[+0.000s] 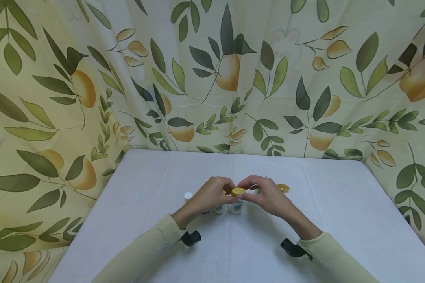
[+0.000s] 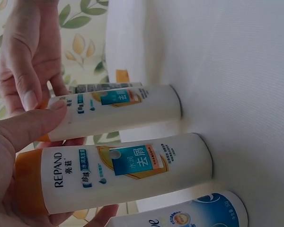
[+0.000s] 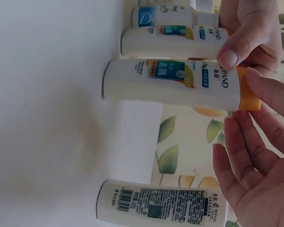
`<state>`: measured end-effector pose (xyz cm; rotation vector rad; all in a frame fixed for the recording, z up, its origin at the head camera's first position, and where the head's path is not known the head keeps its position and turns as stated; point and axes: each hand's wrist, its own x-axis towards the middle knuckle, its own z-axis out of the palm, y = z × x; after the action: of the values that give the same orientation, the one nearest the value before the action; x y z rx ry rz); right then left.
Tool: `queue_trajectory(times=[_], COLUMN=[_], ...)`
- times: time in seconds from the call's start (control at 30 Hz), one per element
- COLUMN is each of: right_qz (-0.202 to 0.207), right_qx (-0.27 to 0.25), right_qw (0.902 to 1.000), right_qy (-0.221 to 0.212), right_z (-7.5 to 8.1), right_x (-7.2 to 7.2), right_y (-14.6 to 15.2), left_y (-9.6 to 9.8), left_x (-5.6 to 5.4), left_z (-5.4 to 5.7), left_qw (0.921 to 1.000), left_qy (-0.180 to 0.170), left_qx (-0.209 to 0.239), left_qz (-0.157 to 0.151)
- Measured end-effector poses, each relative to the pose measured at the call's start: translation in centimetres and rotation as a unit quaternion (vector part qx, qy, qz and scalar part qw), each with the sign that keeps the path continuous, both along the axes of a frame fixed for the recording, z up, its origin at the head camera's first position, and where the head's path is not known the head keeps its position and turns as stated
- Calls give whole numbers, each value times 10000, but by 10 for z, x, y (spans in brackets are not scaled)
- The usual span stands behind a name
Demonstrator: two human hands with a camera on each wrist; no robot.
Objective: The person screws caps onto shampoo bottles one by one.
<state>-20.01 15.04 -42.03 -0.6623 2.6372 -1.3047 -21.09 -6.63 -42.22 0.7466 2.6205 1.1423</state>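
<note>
A white shampoo bottle with an orange-gold cap stands upright on the table between both hands. My left hand holds it near its top, with the thumb on the bottle just below the cap. The cap is pinched between the thumb and fingers of my right hand. Beside it, on the left, stands a matching shampoo bottle with an orange cap, partly behind my left hand. Farther left are a white-and-blue bottle and a white cap.
Another white bottle, its printed back label showing, stands to the right, largely hidden by my right hand in the head view. A yellow ring-shaped thing lies behind that hand. The white-covered table ends at a patterned curtain.
</note>
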Motion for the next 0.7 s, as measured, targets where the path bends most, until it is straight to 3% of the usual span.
queue_trajectory(times=[0.37, 0.7], right_qz=[-19, -46], right_qx=[-32, -122], right_qw=[10000, 9992], right_qy=[23, 374], right_z=[0, 12], right_x=[0, 0], right_y=[3, 15], left_y=[2, 0], left_x=[-2, -3], left_z=[2, 11], left_qw=[9997, 9979], left_qy=[-76, -356], left_qx=[-215, -356], left_qz=[-83, -418])
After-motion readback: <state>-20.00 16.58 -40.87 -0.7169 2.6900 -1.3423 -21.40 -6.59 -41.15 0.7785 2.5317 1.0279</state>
